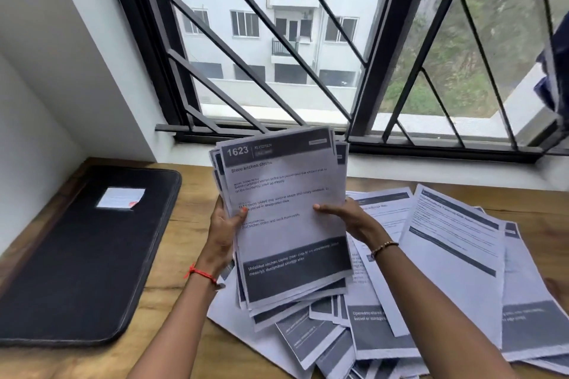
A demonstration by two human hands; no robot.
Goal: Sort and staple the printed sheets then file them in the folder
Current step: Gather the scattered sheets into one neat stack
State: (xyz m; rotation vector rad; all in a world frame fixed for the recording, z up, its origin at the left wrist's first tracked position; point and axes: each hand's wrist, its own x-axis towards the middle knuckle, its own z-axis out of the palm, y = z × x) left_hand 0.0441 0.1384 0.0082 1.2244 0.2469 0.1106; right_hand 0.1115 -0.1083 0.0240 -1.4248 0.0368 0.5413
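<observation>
I hold a stack of printed sheets (283,194) upright above the desk; its top page reads "1623". My left hand (223,224) grips the stack's left edge, thumb on the front. My right hand (341,212) grips the right edge, thumb across the page. Several more printed sheets (446,271) lie fanned loosely on the wooden desk (172,271) under and to the right of the held stack. A closed black folder (89,255) with a white label lies flat at the left. No stapler is in view.
A barred window (308,55) rises straight behind the desk, with a sill along its base. A white wall closes in the left side. Something dark blue (557,64) hangs at the far right edge.
</observation>
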